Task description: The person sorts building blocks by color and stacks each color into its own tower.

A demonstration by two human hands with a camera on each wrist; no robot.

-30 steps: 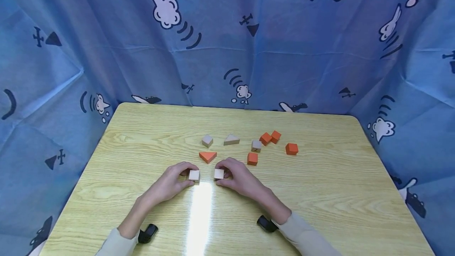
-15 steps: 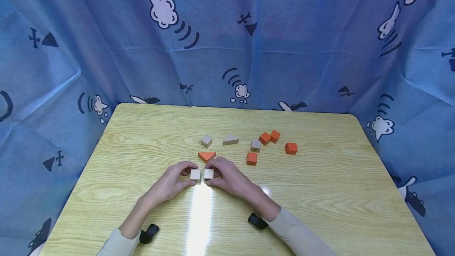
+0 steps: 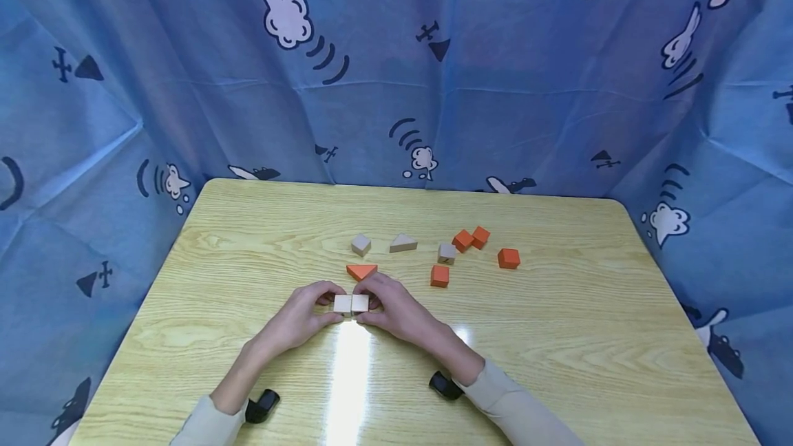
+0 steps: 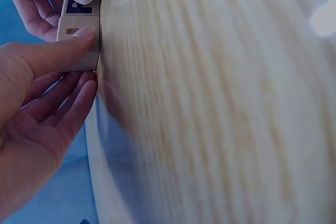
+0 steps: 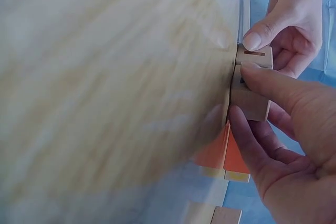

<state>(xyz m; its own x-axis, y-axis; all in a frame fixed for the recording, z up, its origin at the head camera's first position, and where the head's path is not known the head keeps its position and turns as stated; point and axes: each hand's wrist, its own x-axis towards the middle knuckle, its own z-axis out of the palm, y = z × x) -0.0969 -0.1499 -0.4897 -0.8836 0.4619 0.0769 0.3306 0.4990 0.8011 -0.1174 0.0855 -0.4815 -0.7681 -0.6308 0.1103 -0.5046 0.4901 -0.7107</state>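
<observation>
My left hand [image 3: 303,316] pinches a pale wooden cube [image 3: 343,304] between thumb and fingers on the table. From the other side my right hand [image 3: 394,308] pinches a second pale cube [image 3: 360,303]. The two cubes stand side by side and touch. In the left wrist view a dark printed mark shows on the right hand's cube [image 4: 79,8], and a brown mark on the left hand's cube [image 4: 79,24], partly under the thumb. Just behind the hands lies an orange triangular block [image 3: 362,272], its right corner close to my right fingers.
Behind lie a pale cube [image 3: 361,245], a pale triangular block [image 3: 403,243] and another pale cube [image 3: 447,253]. Several orange cubes, among them a near one [image 3: 440,276] and a far right one [image 3: 509,258], sit to the right. A blue curtain [image 3: 384,74] hangs behind the table [image 3: 557,336].
My right hand has slid its cube left until it meets the left hand's cube, closing the gap between them. The left hand has barely shifted right; the other blocks have not moved.
</observation>
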